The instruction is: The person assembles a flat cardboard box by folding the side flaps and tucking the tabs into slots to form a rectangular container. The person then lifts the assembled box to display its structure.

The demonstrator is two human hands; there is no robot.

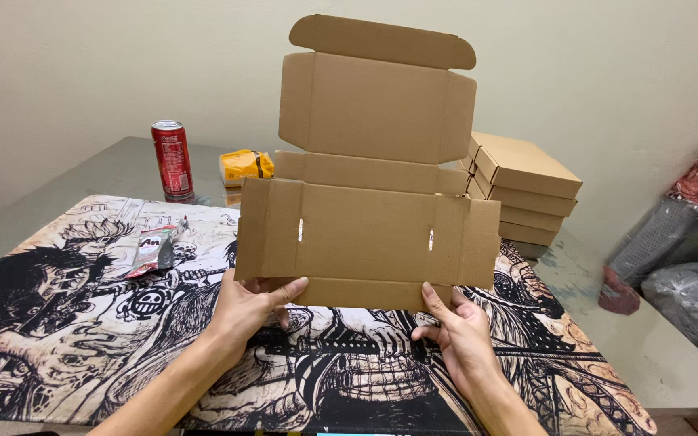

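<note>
I hold a flat, unfolded brown cardboard box blank (369,194) upright above the table. My left hand (250,307) grips its lower edge at the left, thumb on the front face. At the lower right, my right hand (456,329) pinches the same edge. The blank's flaps and rounded top tab stand up toward the wall. Two small slots show in its lower panel.
A printed black-and-white mat (82,315) covers the table. A red drink can (172,158), a yellow packet (245,166) and a small foil pouch (153,249) lie at the left. Several folded cardboard boxes (523,187) are stacked behind. Bags (688,282) sit at the right.
</note>
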